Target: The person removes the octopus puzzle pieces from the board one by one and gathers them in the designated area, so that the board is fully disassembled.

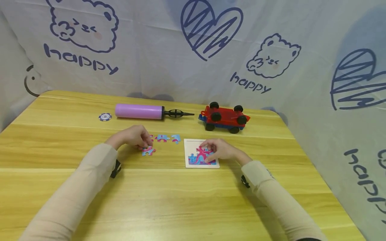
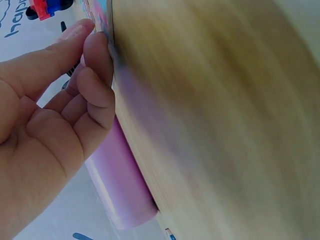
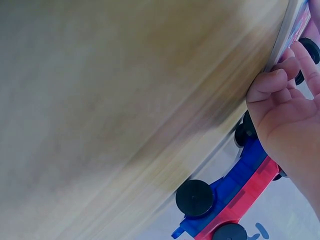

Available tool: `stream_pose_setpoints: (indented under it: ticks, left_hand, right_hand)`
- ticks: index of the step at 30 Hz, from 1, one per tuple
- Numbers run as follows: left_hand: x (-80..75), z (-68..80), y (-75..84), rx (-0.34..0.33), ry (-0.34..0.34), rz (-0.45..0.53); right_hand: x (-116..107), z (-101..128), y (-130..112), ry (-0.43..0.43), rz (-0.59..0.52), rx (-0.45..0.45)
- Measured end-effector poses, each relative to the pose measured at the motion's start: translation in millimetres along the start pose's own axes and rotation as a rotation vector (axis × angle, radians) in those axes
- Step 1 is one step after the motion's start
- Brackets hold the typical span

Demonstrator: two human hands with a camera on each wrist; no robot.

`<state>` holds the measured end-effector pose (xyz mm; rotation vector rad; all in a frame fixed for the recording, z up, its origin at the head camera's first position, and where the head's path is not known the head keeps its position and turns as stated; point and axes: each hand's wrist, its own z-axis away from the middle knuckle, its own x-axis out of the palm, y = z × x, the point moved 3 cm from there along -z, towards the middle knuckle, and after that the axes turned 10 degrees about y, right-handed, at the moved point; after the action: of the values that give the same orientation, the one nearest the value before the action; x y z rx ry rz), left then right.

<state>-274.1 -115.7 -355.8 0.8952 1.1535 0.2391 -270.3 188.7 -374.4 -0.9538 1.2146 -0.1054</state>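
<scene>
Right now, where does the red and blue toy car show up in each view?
Head: toy car lies wheels-up at back centre-right.
Left wrist: top left corner.
Right wrist: bottom right, beside the right hand.
Shared landmark: wooden table.

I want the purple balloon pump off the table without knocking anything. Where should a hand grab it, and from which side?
Grip the purple cylindrical balloon pump around the middle of its smooth barrel, coming down from above. It lies flat on the wooden table with its thin black nozzle pointing toward the red and blue toy car, so the wide barrel probably gives the surest hold; the nozzle looks too slim.
</scene>
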Motion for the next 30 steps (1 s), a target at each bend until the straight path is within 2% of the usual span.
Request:
stream_pose_setpoints:
  ticks: [9,14,30]
  left_hand:
    - [0.4,-1.4,3.6,-0.002,0.028,-0.014]
    - [4.7,-5.2,9.3,0.019,0.037,-0.013]
    - [23.4,-25.3,31.2,0.061,0.033,-0.007]
  right_hand:
    - [0,-1,0,0.0,-0.002,0.011]
    - [0,0,0,-0.002,-0.002,0.014]
    - [-7,2,7,0.028,-0.006,0.041]
